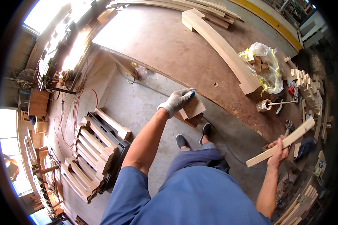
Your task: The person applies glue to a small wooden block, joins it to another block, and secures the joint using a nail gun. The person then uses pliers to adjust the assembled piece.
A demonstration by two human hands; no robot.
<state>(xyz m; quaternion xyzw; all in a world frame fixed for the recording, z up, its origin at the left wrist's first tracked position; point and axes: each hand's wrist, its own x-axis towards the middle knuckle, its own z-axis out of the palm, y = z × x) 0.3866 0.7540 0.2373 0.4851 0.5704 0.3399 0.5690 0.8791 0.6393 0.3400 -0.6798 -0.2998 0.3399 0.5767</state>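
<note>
My left hand (177, 102), in a pale work glove with a blue patch near a fingertip, is closed on a light wooden block (193, 108) beside the workbench edge. The fingers lie along the block's far side, and part of their grip is hidden. Below that block a darker brown wooden surface (193, 120) shows. Off to the right, my bare right hand (278, 153) grips a straight, pale wooden strip (298, 132) near its middle. The strip slants up to the right, held over the bench's near right corner.
On the brown workbench (157, 41) lie a long curved wooden piece (223, 45), a plastic bag of wood blocks (264, 69) and a pot with a stick (264, 106). Stacked wooden parts (92, 150) stand on the floor at left. A cable (229, 146) crosses the floor.
</note>
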